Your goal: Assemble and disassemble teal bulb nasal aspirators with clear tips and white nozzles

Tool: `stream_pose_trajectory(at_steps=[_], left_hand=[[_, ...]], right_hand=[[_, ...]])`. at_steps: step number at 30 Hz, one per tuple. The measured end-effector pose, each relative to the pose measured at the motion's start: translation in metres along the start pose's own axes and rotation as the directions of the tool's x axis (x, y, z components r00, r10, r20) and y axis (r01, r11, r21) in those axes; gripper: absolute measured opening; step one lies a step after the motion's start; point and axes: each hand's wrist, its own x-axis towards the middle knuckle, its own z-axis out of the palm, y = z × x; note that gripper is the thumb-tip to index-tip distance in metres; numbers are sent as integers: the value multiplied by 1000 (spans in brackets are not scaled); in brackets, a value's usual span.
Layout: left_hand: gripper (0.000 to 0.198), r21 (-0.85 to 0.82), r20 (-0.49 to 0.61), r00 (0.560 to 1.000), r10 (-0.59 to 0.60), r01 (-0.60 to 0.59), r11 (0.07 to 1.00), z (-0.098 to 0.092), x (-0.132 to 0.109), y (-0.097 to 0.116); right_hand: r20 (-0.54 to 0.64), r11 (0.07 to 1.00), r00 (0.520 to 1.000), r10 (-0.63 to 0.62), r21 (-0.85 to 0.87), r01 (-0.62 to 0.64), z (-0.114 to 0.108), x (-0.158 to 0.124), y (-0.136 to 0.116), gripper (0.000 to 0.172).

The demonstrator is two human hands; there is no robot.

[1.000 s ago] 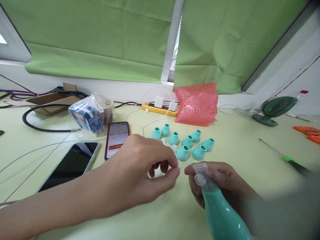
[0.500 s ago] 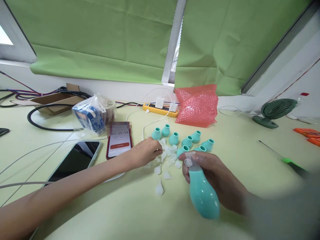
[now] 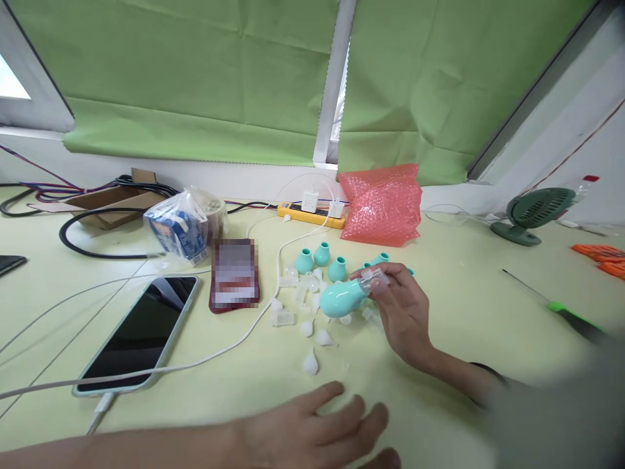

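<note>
My right hand (image 3: 405, 316) pinches the clear plastic nozzle (image 3: 374, 280) of a teal squeeze bulb (image 3: 344, 298). The bulb's round end points left over the small parts. Nearer me, my left hand (image 3: 322, 433) is spread low above the table with nothing in it. Between the hands lie several milky white teardrop-shaped tips (image 3: 310, 361). Clear plastic pieces (image 3: 282, 317) are scattered by the white cable. Behind them stand several teal bulbs (image 3: 338, 268) with their open necks up; the held bulb and my right hand hide some of these.
Left on the table are a phone (image 3: 141, 332), a red-cased phone (image 3: 235, 277) and a bagged blue box (image 3: 178, 231). At the back sit a yellow power strip (image 3: 312, 216) and a pink bubble-wrap bag (image 3: 381, 208). A green-handled screwdriver (image 3: 561, 307) and a fan (image 3: 534, 212) are right.
My right hand has moved away from me and turned the squeeze bulb so its round end points left. From among the small parts, my left hand has come back towards me and opened.
</note>
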Motion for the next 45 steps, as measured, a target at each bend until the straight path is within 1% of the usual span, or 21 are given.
stream_pose_trajectory(at_steps=[2,3,5,7,10,12,14,15,16,18,20,21,23,25,27,28,30,32,36,41,45], left_hand=[[38,-51,237,971,-20,33,998,7,2,4],[44,-70,302,952,-58,82,994,10,3,1],[52,-65,351,925,-146,180,982,16,3,-9],[47,9,325,916,-235,246,969,22,-1,-24],[25,116,196,966,-170,149,982,24,-12,-44],[16,212,70,997,-32,17,977,18,-19,-49],[9,256,-50,994,102,-86,963,8,-21,-48],[7,234,-120,988,95,-65,970,2,-21,-45],[6,161,-220,975,15,21,987,-4,-20,-41],[13,-67,-328,897,-297,292,954,-14,-15,-32],[32,-197,-225,789,-571,537,820,-19,-9,-21],[39,-195,-126,772,-622,596,779,-19,-7,-17],[40,-160,6,765,-644,637,754,-17,-5,-8],[37,-148,92,778,-622,628,764,-13,-5,0],[32,-142,164,796,-583,604,785,-7,-7,6],[29,-134,196,802,-565,592,794,-3,-8,9],[24,-117,229,791,-567,600,791,2,-9,14],[21,-126,253,789,-560,601,789,6,-11,16],[28,-160,216,830,-514,550,820,6,-11,17],[36,-246,191,850,-490,525,815,2,-10,16],[34,-247,114,870,-479,492,835,2,-11,15]], right_hand=[[0,1000,1000,13,13,-13,-1,-2,-1,10],[11,1000,1000,28,13,-28,-2,-3,0,10],[37,998,997,65,14,-66,-4,-8,1,9],[51,993,992,114,17,-115,-7,-12,4,9],[44,989,988,150,14,-150,-14,-15,8,8],[30,995,994,103,14,-103,-15,-16,9,7],[35,1000,999,27,2,-27,-14,-18,9,6],[55,1000,998,-15,-15,16,-12,-20,8,6],[90,997,994,-56,-43,60,-10,-22,7,6],[199,973,965,-168,-123,194,-6,-27,3,13],[331,902,894,-303,-203,381,-4,-31,-3,25],[395,851,846,-358,-236,470,-4,-33,-5,29],[513,702,711,-481,-259,663,-4,-34,-10,27],[605,487,514,-608,-226,843,-5,-34,-11,16],[664,275,328,-673,-186,943,-5,-35,-8,7],[692,215,285,-663,-188,958,-4,-36,-5,10],[747,190,297,-594,-229,955,-3,-38,1,19],[786,246,368,-496,-279,928,-1,-41,6,21],[785,490,516,-344,-318,811,0,-44,8,19],[759,742,612,-222,-277,611,0,-46,3,26],[741,913,671,-3,-272,304,1,-50,9,31]])
